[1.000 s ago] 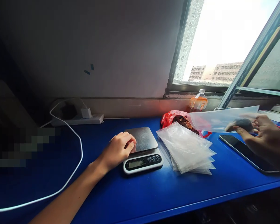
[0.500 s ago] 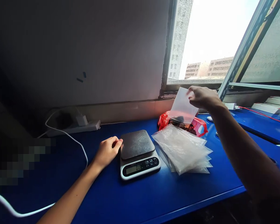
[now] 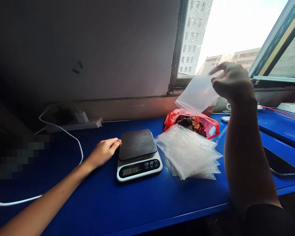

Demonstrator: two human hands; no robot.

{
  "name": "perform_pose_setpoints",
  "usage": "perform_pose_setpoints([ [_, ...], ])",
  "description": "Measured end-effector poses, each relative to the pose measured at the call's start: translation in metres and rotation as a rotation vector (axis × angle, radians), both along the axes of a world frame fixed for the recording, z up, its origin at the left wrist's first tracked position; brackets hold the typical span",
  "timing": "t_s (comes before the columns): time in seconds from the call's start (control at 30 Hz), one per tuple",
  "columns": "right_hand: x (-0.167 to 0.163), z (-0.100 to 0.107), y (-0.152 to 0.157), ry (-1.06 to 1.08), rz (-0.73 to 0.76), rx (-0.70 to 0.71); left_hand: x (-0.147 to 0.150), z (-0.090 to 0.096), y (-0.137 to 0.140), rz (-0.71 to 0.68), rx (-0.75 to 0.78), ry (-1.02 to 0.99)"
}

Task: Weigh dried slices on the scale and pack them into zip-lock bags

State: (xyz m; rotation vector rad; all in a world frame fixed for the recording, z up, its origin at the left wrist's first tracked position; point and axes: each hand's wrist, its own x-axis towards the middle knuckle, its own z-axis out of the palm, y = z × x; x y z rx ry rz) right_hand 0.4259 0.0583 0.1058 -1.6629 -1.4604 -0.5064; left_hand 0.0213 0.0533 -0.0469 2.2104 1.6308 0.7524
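Observation:
My left hand (image 3: 103, 151) rests at the left edge of a digital scale (image 3: 139, 173), fingers curled and thumb against the rim of its dark weighing plate (image 3: 138, 144). The lit display shows digits that look like 659; a decimal point is hard to make out. High on the right, my right hand (image 3: 232, 80) pinches a flat, translucent plastic bag (image 3: 196, 93) by its upper edge. It hangs above a red plastic bag (image 3: 170, 120), which lies open with brown, dried-looking pieces (image 3: 193, 124) inside. A fanned stack of clear plastic bags (image 3: 189, 152) lies beside the scale.
A power strip (image 3: 94, 123) with a white plug and cable lies along the wall at left. On the right, a dark phone-like slab (image 3: 280, 160) rests on the blue table (image 3: 142, 209), near its front edge. Behind stands a window (image 3: 236, 29).
My right hand has lifted the translucent plastic bag up and right, away from the red bag. The scale's display has gone from 0.0 to a larger figure. The view has shifted slightly.

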Motion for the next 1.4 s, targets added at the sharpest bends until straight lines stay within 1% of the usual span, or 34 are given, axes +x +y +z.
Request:
perform_pose_setpoints([
  [0.1, -0.007, 0.004, -0.003, 0.190, 0.222, 0.127, 0.004, 0.001, -0.005, 0.016, 0.049, -0.011],
  [0.17, -0.025, -0.001, -0.002, 0.267, 0.399, 0.201, 0.007, 0.002, -0.010, 0.040, 0.102, -0.018],
  [0.2, -0.038, -0.007, -0.002, 0.327, 0.494, 0.218, 0.008, 0.004, -0.013, 0.050, 0.133, -0.026],
  [0.27, -0.068, -0.029, -0.006, 0.535, 0.724, 0.162, 0.010, 0.008, -0.019, 0.059, 0.190, -0.043],
  [0.3, -0.085, -0.044, -0.009, 0.603, 0.813, 0.127, 0.010, 0.010, -0.022, 0.045, 0.213, -0.053],
  [0.33, -0.100, -0.060, -0.013, 0.660, 0.857, 0.119, 0.010, 0.013, -0.025, 0.014, 0.230, -0.068],
  [0.37, -0.115, -0.076, -0.018, 0.709, 0.895, 0.098, 0.010, 0.015, -0.028, -0.037, 0.240, -0.088],
  [0.43, -0.137, -0.105, -0.027, 0.754, 0.933, -0.020, 0.011, 0.019, -0.035, -0.186, 0.214, -0.166],
  [0.5, -0.148, -0.123, -0.034, 0.728, 0.938, -0.070, 0.012, 0.021, -0.040, -0.322, 0.127, -0.276],
  [0.53, -0.151, -0.128, -0.035, 0.711, 0.927, -0.075, 0.013, 0.022, -0.042, -0.350, 0.075, -0.325],
  [0.57, -0.151, -0.130, -0.036, 0.701, 0.911, -0.071, 0.015, 0.022, -0.043, -0.356, 0.025, -0.366],
  [0.63, -0.149, -0.130, -0.036, 0.695, 0.873, -0.071, 0.020, 0.023, -0.044, -0.318, -0.041, -0.428],
  [0.73, -0.146, -0.125, -0.037, 0.714, 0.855, -0.092, 0.025, 0.025, -0.040, -0.209, -0.043, -0.605],
  [0.77, -0.145, -0.124, -0.038, 0.738, 0.872, -0.103, 0.026, 0.026, -0.038, -0.163, -0.036, -0.691],
  [0.83, -0.144, -0.123, -0.040, 0.809, 0.956, -0.155, 0.024, 0.028, -0.033, -0.073, -0.032, -0.857],
  [0.9, -0.142, -0.122, -0.041, 0.887, 1.064, -0.209, 0.019, 0.030, -0.029, -0.025, -0.046, -0.950],
  [0.93, -0.140, -0.121, -0.040, 0.927, 1.104, -0.214, 0.016, 0.032, -0.027, -0.017, -0.052, -0.970],
  [1.0, -0.133, -0.117, -0.039, 1.006, 1.136, -0.169, 0.011, 0.034, -0.026, -0.024, -0.063, -0.982],
  [1.07, -0.126, -0.112, -0.039, 1.067, 1.118, -0.088, 0.009, 0.037, -0.029, -0.053, -0.111, -0.969],
  [1.13, -0.122, -0.107, -0.040, 1.046, 1.082, -0.051, 0.011, 0.038, -0.034, -0.121, -0.194, -0.914],
  [1.17, -0.122, -0.106, -0.042, 0.995, 1.073, -0.064, 0.014, 0.038, -0.037, -0.163, -0.233, -0.876],
  [1.2, -0.123, -0.105, -0.044, 0.921, 1.076, -0.104, 0.017, 0.037, -0.040, -0.201, -0.258, -0.836],
  [1.23, -0.125, -0.106, -0.047, 0.829, 1.092, -0.175, 0.020, 0.036, -0.042, -0.229, -0.263, -0.794],
  [1.33, -0.135, -0.112, -0.054, 0.571, 1.146, -0.427, 0.026, 0.032, -0.044, -0.253, -0.206, -0.667],
  [1.4, -0.140, -0.117, -0.056, 0.499, 1.130, -0.500, 0.027, 0.029, -0.043, -0.244, -0.170, -0.604],
])
